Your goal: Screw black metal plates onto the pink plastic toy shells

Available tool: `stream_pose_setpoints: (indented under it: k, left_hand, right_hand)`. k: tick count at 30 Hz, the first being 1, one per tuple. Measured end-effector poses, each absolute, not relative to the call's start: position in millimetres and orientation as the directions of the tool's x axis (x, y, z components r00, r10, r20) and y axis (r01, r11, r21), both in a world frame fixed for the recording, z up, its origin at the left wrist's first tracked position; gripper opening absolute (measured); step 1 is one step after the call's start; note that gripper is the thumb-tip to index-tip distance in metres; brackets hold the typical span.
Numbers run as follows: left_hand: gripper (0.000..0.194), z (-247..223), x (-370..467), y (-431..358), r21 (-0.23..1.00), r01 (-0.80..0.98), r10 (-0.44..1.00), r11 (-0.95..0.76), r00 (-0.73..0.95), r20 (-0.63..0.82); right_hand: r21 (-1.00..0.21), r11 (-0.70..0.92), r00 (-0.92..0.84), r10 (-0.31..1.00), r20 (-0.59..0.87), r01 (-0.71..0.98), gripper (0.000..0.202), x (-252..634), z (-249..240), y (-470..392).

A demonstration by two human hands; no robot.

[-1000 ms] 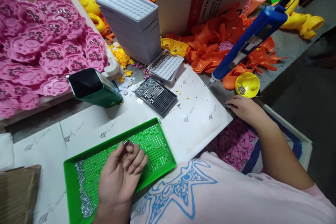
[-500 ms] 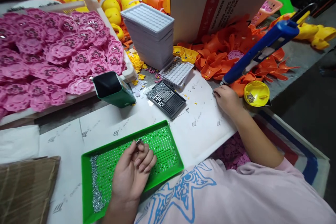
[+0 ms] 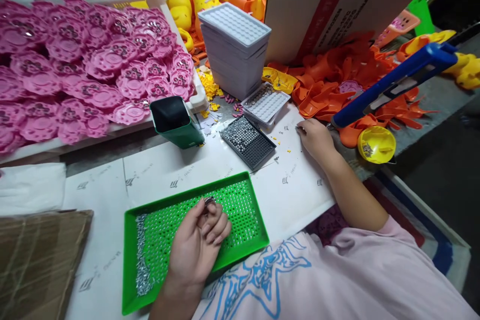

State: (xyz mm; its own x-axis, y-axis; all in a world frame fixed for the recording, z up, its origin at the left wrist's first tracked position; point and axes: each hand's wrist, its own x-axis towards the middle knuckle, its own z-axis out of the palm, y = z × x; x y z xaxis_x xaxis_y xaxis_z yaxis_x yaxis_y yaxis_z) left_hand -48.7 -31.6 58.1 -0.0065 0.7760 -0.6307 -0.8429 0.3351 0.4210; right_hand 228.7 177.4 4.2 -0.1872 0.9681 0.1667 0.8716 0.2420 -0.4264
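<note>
Words stood on the carton point(image 3: 296, 5): "KEEP FROZEN" read clearly, and a lower line ended in "OF CHINA"; the characters on its red band could not be made out. The white sheet point(image 3: 300, 195) over the surface point(image 3: 444, 100) bore a repeated small logo with lettering too small to read.

The sheet's front edge ran slantwise from the green tray point(image 3: 130, 260) toward the right forearm. Bare sheet lay between the green tray and the black tray point(image 3: 262, 150), and more to the black tray's right. Farther right, the yellow bowl point(image 3: 386, 142) sat near the surface's edge, and the blue tool point(image 3: 390, 85) slanted above orange pieces point(image 3: 318, 95), its tip just beside the right hand point(image 3: 317, 140).

The left hand point(image 3: 200, 240), palm up over the green tray, had its grip narrowed on a small dark shiny piece point(image 3: 209, 201) between thumb and forefinger. The right hand's grip was pinched on tiny metal bits point(image 3: 299, 128) above the sheet, right of the black tray.

A second earlier the right hand had been beside the yellow bowl; it had since moved inward past the tool's tip. The left hand had kept its pinch.
</note>
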Motion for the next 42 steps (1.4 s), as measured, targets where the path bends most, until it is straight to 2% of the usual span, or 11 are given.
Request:
stream_pose_setpoints:
  k: [5,7,9,11,14,17,22,26,30,35,42]
  left_hand:
    - [0.023,60.1,-49.0,-31.6,0.417,-0.848,0.784,0.328,-0.001,-0.621]
    - [0.023,61.3,-49.6,-32.3,0.433,-0.843,0.795,0.319,-0.011,-0.606]
    - [0.022,62.3,-50.4,-32.9,0.458,-0.835,0.804,0.307,-0.030,-0.594]
    - [0.022,62.2,-50.8,-32.7,0.476,-0.823,0.803,0.310,-0.041,-0.594]
    - [0.024,60.1,-49.7,-31.3,0.496,-0.807,0.793,0.320,-0.058,-0.606]
    - [0.026,57.1,-46.9,-29.7,0.570,-0.774,0.806,0.276,-0.137,-0.577]
    - [0.030,56.5,-44.5,-28.9,0.697,-0.680,0.844,0.228,-0.219,-0.489]
    - [0.029,62.5,-45.8,-31.8,0.775,-0.602,0.858,0.192,-0.282,-0.431]
    - [0.027,66.8,-52.1,-36.2,0.866,-0.476,0.856,0.152,-0.375,-0.357]
    - [0.029,63.8,-65.4,-39.6,0.918,-0.356,0.836,0.175,-0.439,-0.330]
    - [0.032,67.9,-80.8,-34.7,0.949,0.053,0.891,0.309,-0.364,-0.270]
  right_hand:
    - [-0.731,0.217,-0.153,0.976,0.155,0.647,0.020,225.5,33.5,156.0]
    - [-0.863,0.166,-0.148,0.983,0.108,0.476,0.024,218.3,41.4,131.8]
    - [-0.965,0.067,-0.189,0.982,0.019,0.252,0.036,203.7,42.1,104.9]
    - [-0.997,-0.082,-0.297,0.951,-0.083,0.015,0.049,184.8,37.2,82.2]
    - [-0.920,-0.291,-0.433,0.888,-0.158,-0.262,0.053,160.9,30.2,64.3]
    - [-0.782,-0.454,-0.534,0.825,-0.187,-0.427,0.047,148.6,33.1,65.5]
    - [-0.576,-0.611,-0.630,0.750,-0.201,-0.544,0.029,130.5,46.6,87.7]
    - [-0.475,-0.683,-0.679,0.701,-0.216,-0.555,0.015,109.8,46.8,101.2]
    - [-0.427,-0.719,-0.700,0.674,-0.236,-0.549,0.012,99.3,39.3,104.7]
    - [-0.431,-0.721,-0.704,0.671,-0.234,-0.543,0.017,109.7,34.3,107.4]
    - [-0.460,-0.689,-0.675,0.701,-0.229,-0.559,0.020,119.2,33.6,116.9]
